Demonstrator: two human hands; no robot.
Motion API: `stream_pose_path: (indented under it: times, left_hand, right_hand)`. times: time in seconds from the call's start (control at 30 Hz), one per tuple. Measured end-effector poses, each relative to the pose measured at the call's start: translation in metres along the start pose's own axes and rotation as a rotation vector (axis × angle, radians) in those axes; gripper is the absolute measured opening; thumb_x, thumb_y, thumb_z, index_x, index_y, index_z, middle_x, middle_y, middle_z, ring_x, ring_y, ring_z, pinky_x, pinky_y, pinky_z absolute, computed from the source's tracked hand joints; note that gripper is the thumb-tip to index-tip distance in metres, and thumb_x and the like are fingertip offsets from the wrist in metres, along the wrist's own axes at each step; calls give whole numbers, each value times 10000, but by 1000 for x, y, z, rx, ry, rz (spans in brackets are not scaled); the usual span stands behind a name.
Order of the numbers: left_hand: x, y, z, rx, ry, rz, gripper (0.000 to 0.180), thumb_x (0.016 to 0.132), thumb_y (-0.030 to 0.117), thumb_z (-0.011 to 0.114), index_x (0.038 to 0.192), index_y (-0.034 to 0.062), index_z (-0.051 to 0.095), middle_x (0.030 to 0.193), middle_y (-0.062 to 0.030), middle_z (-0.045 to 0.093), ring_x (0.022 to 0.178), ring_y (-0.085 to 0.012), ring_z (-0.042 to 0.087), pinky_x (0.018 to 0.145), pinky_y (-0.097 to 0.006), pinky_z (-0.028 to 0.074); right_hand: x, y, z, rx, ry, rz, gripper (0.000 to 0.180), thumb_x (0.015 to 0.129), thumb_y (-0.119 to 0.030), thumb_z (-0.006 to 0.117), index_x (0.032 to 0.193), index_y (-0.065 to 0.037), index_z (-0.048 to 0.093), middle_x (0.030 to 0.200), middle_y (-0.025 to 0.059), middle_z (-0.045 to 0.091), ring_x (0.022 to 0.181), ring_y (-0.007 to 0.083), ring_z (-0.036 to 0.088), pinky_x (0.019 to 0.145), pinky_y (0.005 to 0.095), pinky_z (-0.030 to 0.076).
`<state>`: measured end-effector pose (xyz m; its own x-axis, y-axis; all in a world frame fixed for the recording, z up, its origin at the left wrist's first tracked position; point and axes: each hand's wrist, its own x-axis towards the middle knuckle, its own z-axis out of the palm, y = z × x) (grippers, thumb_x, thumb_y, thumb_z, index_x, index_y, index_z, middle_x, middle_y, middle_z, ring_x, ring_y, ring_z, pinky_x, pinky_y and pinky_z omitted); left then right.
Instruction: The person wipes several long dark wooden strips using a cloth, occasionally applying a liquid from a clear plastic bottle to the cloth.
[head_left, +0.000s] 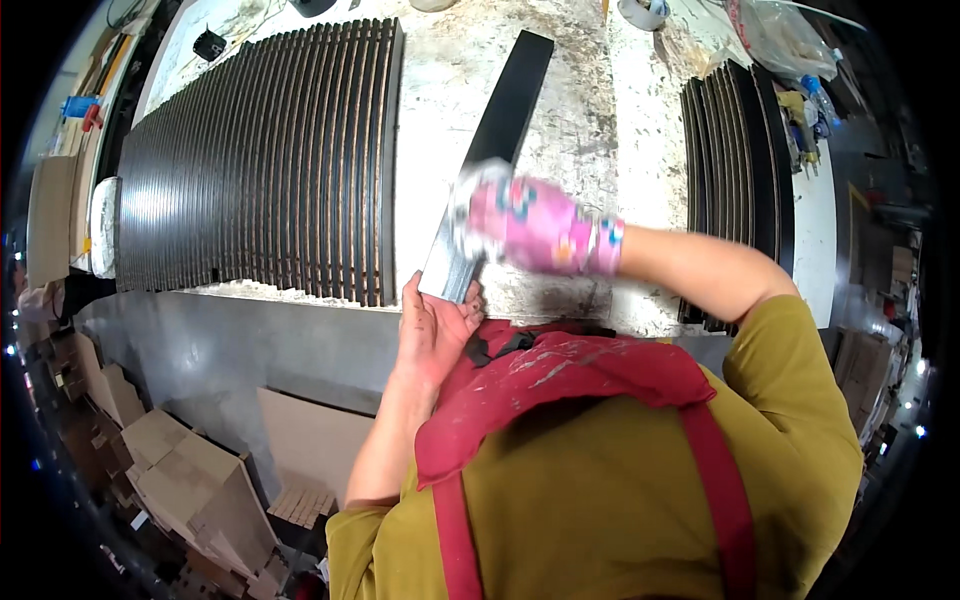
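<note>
A long black slat [512, 95] lies slantwise on the worktable [575, 110], its near end reaching the front edge. My bare left hand [432, 328] grips that near end from below, with fingers on both sides. Over the slat's middle, my right hand [545, 228], in a pink flowered glove, presses a whitish cloth [468, 205] onto the surface. Motion smears the cloth and the gloved fingers. The slat's near part looks pale and shiny, while the far part is dark black. The glove and cloth hide part of the slat's middle.
A wide row of dark slats on edge [270, 160] fills the table's left side. Several more slats [735, 180] stand at the right. A plastic bag [790, 40] and a tape roll [643, 12] lie at the back right. Cardboard boxes [200, 480] sit on the floor below left.
</note>
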<state>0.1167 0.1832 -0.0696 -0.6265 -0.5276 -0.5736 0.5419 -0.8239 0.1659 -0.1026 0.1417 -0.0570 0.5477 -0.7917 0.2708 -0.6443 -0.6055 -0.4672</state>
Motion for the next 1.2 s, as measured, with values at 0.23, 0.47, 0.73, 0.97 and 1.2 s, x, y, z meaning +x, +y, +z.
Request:
stream_pose_path:
  times: [0.23,0.47,0.73,0.97,1.2]
  left_hand:
    - [4,-5,-6,8,-91,-16,482,950,467,307,1126,61,497,873,-102,554,725,-177,499,657,-278,420]
    - [-7,-5,0,46,-88,-120,439,955,448,368,1145,79,510,975,-113,567,789,-193,543,688,-312,470]
    - [-9,2,-6,-6,-153,-93,557,976,443,346,1398,79,340,1437,-159,364,1292,-318,395,1051,-479,365]
    - [14,3,7,7,-355,-291,481,1000,364,307,1293,12,455,1344,-214,452,1097,-310,522,906,-393,493]
    - [25,-18,3,-9,-305,-294,526,1004,407,294,1359,28,377,1372,-188,434,1145,-307,514,936,-417,472]
  right_hand:
    - [10,13,-15,-213,13,138,465,697,-73,596,1160,-76,552,1160,158,549,1065,331,549,850,420,497]
    - [13,83,-37,-297,230,485,326,763,-92,581,1088,-80,552,1029,166,575,883,352,611,757,424,517]
    - [-1,-79,-7,41,-89,135,389,784,-236,587,1143,-92,548,1105,145,529,1030,303,545,865,400,465]
    - [-35,9,-58,-57,415,294,282,854,-163,570,1106,-38,593,914,89,592,683,170,591,658,310,512]
    - [-38,-32,-20,-87,260,306,371,761,-150,586,1122,-67,566,1036,142,557,918,311,589,762,396,510]
